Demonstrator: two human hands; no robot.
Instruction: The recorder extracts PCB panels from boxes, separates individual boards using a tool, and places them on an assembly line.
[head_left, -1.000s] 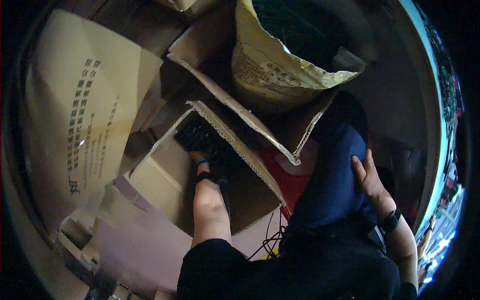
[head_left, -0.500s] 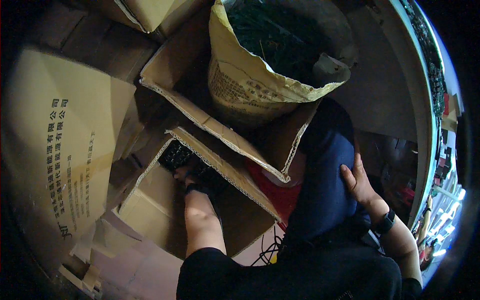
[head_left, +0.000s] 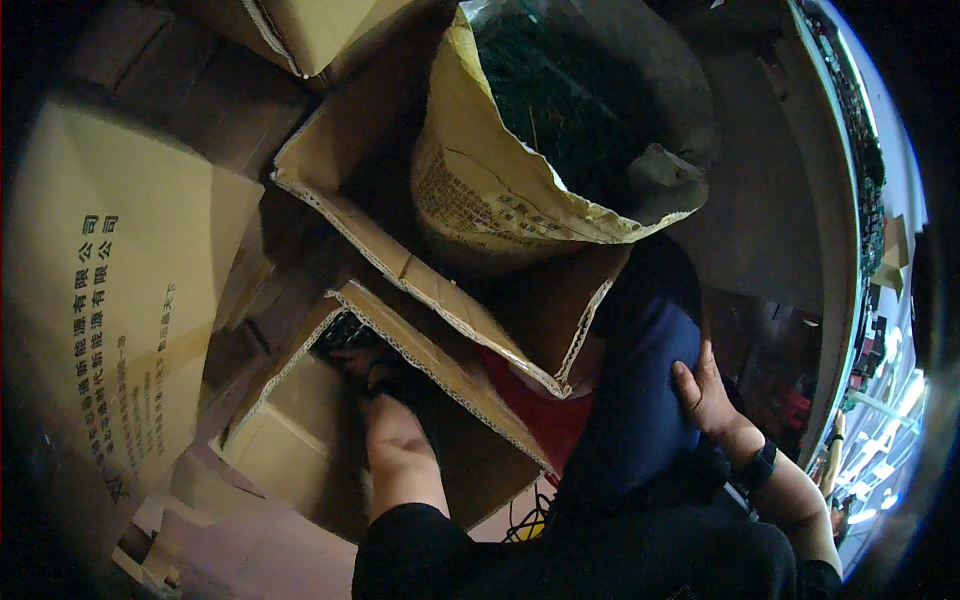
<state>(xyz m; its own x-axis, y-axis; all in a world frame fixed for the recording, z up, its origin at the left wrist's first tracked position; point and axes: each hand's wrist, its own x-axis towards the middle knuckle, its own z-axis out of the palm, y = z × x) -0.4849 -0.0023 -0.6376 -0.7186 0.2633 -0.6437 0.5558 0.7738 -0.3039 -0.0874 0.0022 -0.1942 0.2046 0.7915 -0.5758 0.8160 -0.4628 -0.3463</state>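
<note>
My left arm reaches down into an open cardboard box in front of me. Deep in its shaded far corner, my left hand is at a dark, knobbly piece that looks like a circuit board. Shadow hides the fingers, so their grip cannot be made out. On the side of my bent knee in dark blue trousers lies my right hand. Its thumb is apart from the stretched fingers and it holds nothing.
Beyond the box, a large yellowish sack with dark green stringy material stands in another carton. A big printed carton leans at left. Black cable lies on the floor. Green boards line the bench at right.
My left hand has sunk deeper into the box's shadowed corner, and less of the dark board shows. The view has shifted slightly. My right hand stays on the knee.
</note>
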